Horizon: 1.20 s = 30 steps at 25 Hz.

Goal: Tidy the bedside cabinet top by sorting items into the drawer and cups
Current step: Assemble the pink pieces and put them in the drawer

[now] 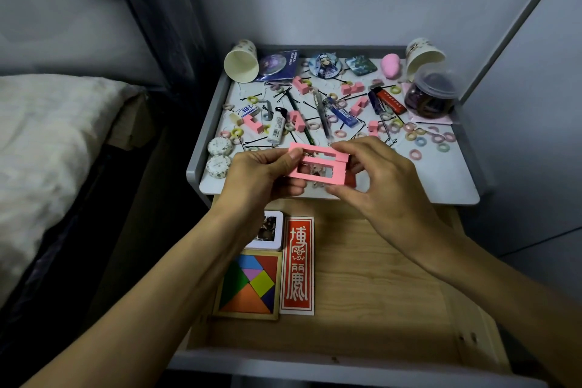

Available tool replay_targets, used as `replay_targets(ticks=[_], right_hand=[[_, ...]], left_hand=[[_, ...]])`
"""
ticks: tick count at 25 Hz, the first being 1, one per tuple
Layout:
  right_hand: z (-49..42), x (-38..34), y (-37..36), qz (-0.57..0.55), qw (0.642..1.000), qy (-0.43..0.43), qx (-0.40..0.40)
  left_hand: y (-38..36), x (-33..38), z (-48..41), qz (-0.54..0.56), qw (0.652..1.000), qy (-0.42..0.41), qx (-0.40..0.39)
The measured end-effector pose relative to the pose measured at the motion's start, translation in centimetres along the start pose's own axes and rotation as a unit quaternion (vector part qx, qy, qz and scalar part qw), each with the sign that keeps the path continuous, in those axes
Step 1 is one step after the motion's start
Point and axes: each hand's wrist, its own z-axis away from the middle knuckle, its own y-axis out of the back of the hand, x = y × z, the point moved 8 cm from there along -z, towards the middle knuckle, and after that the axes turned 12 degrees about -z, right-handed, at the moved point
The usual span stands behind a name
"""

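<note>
Nearest, the open drawer (pixel 378 277) holds a tangram puzzle (pixel 248 287), a red card box (pixel 297 264) and a white tin (pixel 272 231) lined along its left side, which leaves bare wood on the right for more. Above its back edge both hands hold a pair of pink frames (pixel 318 164), one overlapping the other. The left hand (pixel 261 176) pinches their left end, thumb on top; the right hand (pixel 378 176) has its fingers (pixel 340 148) clamped on the right end. Gripping both ends likely serves to square the two pieces so they go down as one. Behind, the bench (pixel 441 176) is strewn with pink blocks (pixel 300 85) and hair rings (pixel 415 153). The left paper cup (pixel 241 61) and the right paper cup (pixel 423 55) lie tipped at the back corners, so they probably need righting before small items go in.
</note>
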Motion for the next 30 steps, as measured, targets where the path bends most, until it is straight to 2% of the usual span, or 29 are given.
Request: replay_targets(ticks=[11, 14, 17, 18, 19, 20, 22, 23, 24, 26, 30], right_hand=[[0.2, -0.7, -0.9, 0.030, 1.000, 0.007, 0.003], [0.7, -1.1, -1.7, 0.031, 0.999, -0.008, -0.008], [2.8, -0.4, -3.6, -0.022, 0.996, -0.074, -0.046], [3.8, 0.0, -4.5, -0.033, 0.993, -0.094, -0.064], [4.8, 0.5, -5.6, -0.039, 0.990, -0.110, -0.084], [6.0, 1.1, -6.9, -0.044, 0.985, -0.126, -0.108], [8.2, 2.2, -9.8, -0.043, 0.972, -0.147, -0.179], [9.2, 2.5, -11.5, -0.039, 0.965, -0.145, -0.217], [10.1, 2.6, -13.1, -0.038, 0.957, -0.142, -0.251], [11.4, 2.3, -15.9, -0.041, 0.941, -0.135, -0.308], [12.2, 1.6, -19.5, -0.039, 0.931, -0.088, -0.352]], left_hand=[[1.1, -0.3, 0.4, -0.023, 1.000, -0.005, 0.000], [1.8, -0.8, 0.7, -0.084, 0.996, 0.004, -0.036], [3.0, -2.0, 1.8, -0.176, 0.981, 0.028, -0.083], [3.9, -2.7, 2.0, -0.232, 0.970, 0.034, -0.071], [5.3, -3.3, 2.0, -0.323, 0.945, 0.032, -0.035], [6.8, -3.7, 1.8, -0.441, 0.897, 0.026, 0.015], [9.2, -4.1, 1.7, -0.652, 0.750, 0.024, 0.109], [9.9, -4.5, 1.7, -0.709, 0.693, 0.034, 0.126], [10.1, -5.1, 1.7, -0.740, 0.659, 0.041, 0.126], [9.7, -6.3, 1.3, -0.771, 0.628, 0.043, 0.091], [8.7, -7.7, 0.7, -0.781, 0.621, 0.048, 0.042]])
